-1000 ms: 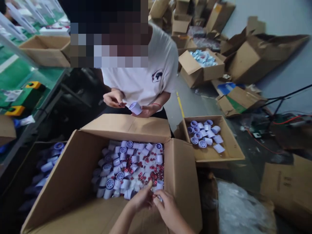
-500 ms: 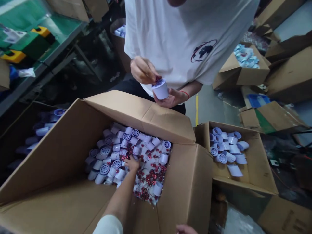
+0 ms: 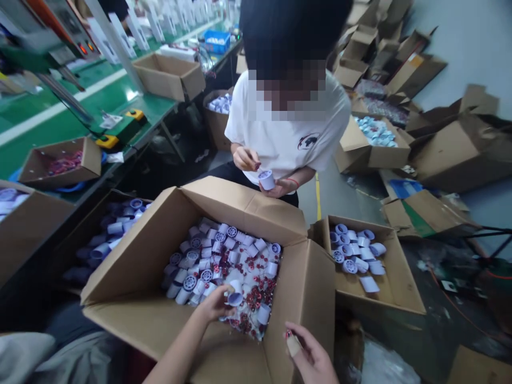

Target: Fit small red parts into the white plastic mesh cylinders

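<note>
My left hand [image 3: 216,305] is closed on a pale lavender plastic cup [image 3: 235,298], its open end turned toward me, above the pile in a large cardboard box [image 3: 296,290]. Near the box's right front side, my right hand [image 3: 311,354] pinches a small dark red part [image 3: 288,334] between thumb and finger. A tan bandage wraps that thumb. Inside the box lie many similar cups [image 3: 189,282], some showing spoked ends, and a scatter of small red parts [image 3: 256,296] on the right side.
Across the box a co-worker [image 3: 280,144] holds a lavender cup [image 3: 266,180] and a small red part. A carton of cups [image 3: 404,282] stands at right, another heap of cups [image 3: 116,228] at left. A green workbench [image 3: 152,114] runs along the left.
My left hand has come up from the pile with a cup in it. My right hand has come further into view with a red part. The view has tilted up.
</note>
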Tool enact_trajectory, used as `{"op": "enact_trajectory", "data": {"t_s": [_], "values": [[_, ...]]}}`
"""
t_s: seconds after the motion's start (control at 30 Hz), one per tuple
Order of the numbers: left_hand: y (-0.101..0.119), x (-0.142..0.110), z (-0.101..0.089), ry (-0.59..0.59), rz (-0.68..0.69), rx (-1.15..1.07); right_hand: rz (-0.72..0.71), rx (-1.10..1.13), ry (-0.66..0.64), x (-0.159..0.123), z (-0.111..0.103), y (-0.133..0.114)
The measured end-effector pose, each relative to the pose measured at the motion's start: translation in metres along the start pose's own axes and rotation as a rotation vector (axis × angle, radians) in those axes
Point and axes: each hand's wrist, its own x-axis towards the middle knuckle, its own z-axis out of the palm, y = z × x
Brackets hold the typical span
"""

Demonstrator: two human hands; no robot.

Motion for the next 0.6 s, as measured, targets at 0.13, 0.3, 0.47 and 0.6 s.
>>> {"op": "enact_trajectory", "data": {"t_s": [0.13, 0.3, 0.47, 0.6], "values": [[0.005, -0.055, 0.014, -0.195, 0.097, -0.189, -0.055, 0.175, -0.092, -0.007, 0.022, -0.016], [0.002, -0.112, 0.039, -0.412, 0.149, -0.338, -0.248, 0.261, -0.155, -0.028, 0.036, -0.036], [0.003, -0.152, 0.048, -0.632, 0.144, -0.319, -0.624, 0.240, 0.045, -0.065, 0.044, -0.040], [0.006, -0.171, 0.037, -0.765, 0.166, -0.350, -0.970, -0.017, 0.312, -0.089, 0.041, -0.036]]}}
